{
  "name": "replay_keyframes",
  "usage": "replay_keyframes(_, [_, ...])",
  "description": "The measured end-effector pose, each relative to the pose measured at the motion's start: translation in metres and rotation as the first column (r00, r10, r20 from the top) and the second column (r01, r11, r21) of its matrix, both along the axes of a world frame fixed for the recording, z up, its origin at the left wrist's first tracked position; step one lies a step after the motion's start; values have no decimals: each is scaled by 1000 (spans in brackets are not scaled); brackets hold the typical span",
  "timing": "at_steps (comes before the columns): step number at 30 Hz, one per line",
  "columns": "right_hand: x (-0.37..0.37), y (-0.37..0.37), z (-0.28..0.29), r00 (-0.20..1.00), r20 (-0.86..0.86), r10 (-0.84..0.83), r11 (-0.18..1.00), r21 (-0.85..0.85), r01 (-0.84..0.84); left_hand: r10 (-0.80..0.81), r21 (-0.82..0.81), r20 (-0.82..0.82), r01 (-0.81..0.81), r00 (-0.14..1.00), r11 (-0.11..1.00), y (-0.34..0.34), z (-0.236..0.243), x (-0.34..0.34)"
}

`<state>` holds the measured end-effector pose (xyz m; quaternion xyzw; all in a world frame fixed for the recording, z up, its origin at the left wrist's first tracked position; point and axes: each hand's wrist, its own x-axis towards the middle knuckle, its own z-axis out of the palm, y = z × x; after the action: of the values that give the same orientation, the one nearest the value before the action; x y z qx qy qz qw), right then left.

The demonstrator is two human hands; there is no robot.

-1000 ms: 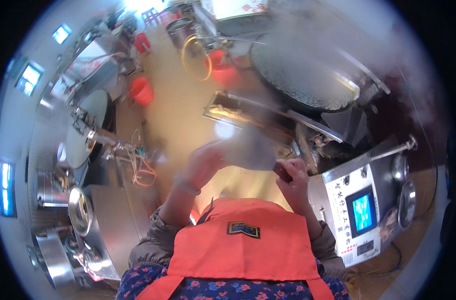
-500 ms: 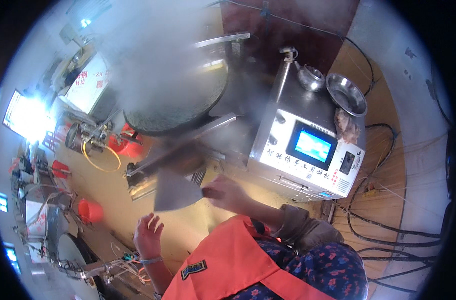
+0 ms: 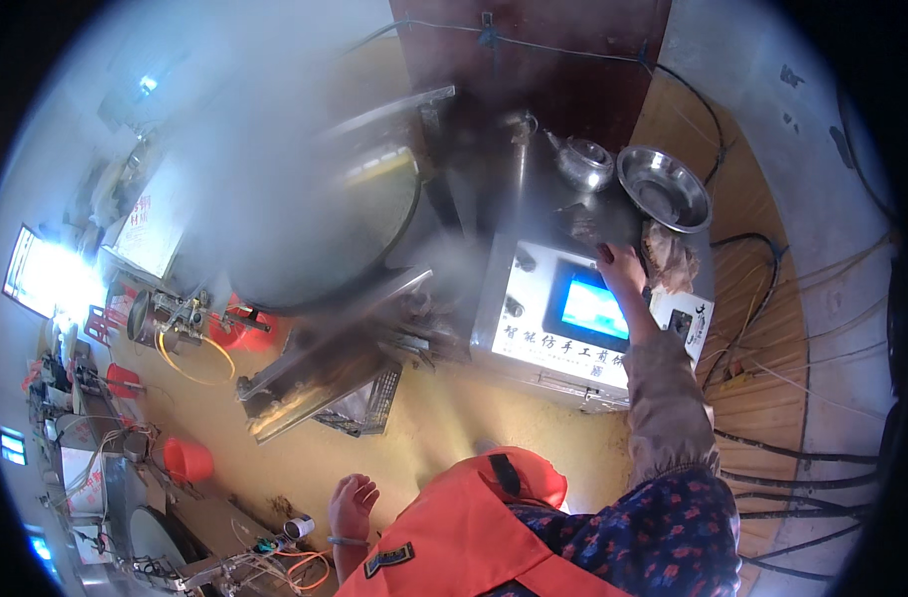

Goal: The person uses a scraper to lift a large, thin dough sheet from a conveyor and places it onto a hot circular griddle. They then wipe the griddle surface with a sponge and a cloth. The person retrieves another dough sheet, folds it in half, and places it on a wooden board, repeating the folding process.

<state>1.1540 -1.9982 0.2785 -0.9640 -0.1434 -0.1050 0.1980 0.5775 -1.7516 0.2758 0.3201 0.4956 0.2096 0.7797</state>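
Note:
My right hand [image 3: 623, 271] reaches over the steel machine's white control panel [image 3: 524, 298]. Its fingers are closed on the dark handle of a flat scraper [image 3: 580, 221], whose blade is over the machine's top, hard to make out against the metal. A small steel kettle [image 3: 585, 165], a shiny steel bowl [image 3: 663, 189] and a crumpled brownish cloth [image 3: 670, 257] are close to that hand. Low in front of me, my left hand [image 3: 353, 505] is held up, fingers loosely bent and apart, with nothing in it.
Thick steam covers much of a large round griddle [image 3: 330, 234] with a metal frame at upper left. Below it are a sloping metal tray [image 3: 315, 373] and a dark plastic crate [image 3: 377, 403]. Red buckets [image 3: 187, 460] stand farther left. Black cables [image 3: 802, 481] run along the right.
My right hand has carried the scraper from in front of me up and right, onto the machine's top. My left hand has moved lower and slightly right. The whole view has shifted.

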Motion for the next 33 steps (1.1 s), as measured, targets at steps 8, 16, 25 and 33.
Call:
replay_keyframes(8, [47, 17, 9, 991, -52, 127, 974, -184, -135, -4, 57, -69, 8, 998, 998, -20, 8, 20])
replay_keyframes(16, [66, -79, -21, 941, 192, -279, 891, -312, 329, 99, 69, -82, -93, 992, 993, -29, 4, 7])
replay_keyframes(25, [130, -188, -97, 935, 350, 54, 991, 93, -92, -4, 148, -100, 18, 995, 989, -16, 4, 6])
replay_keyframes(33, [-88, -88, -43, 976, -92, 198, 685, 725, -71, -81, 166, -129, 102, 988, 981, 0, -16, -11])
